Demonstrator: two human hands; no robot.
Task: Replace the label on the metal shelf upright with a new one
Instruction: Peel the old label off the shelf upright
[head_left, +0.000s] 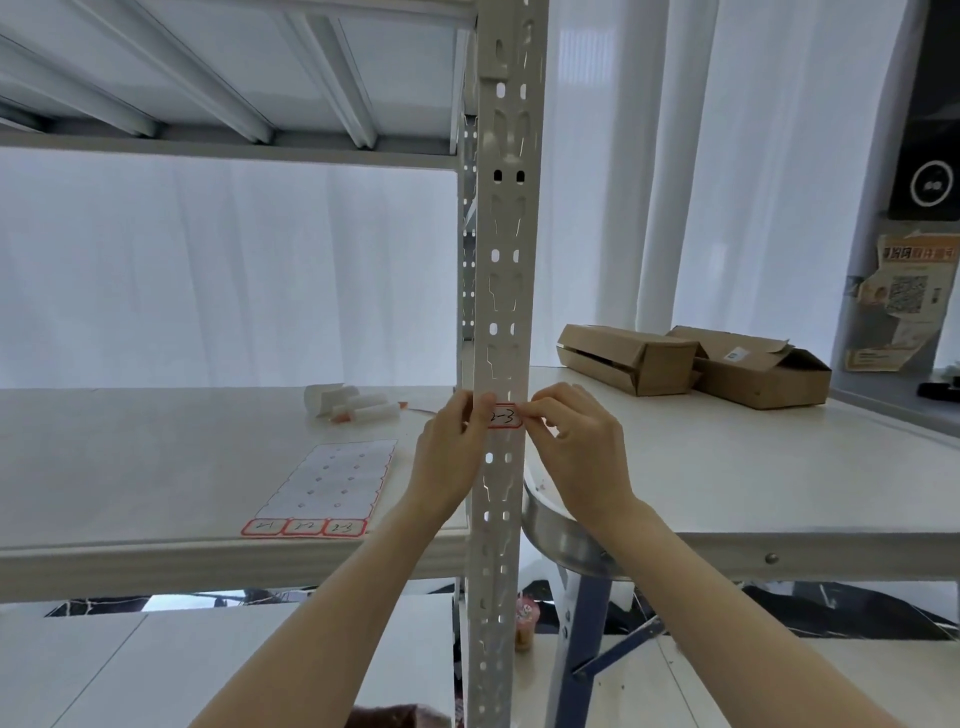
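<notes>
label (505, 416): both ends covered by fingertips, only "2-3" showing | left hand (453, 457): thumb tip tucked behind the upright (503, 291) | markers (358, 408) far left: blurred | poster (906, 296) far right: text too small, cut by edge

Two cardboard boxes (696, 364) on table (779, 467)

Red-bordered label (505, 417) flat on perforated grey upright (501, 291), level.

Red-bordered white label (505, 417) (black handwriting) on pale grey upright (503, 291); brown boxes (691, 364)
</notes>
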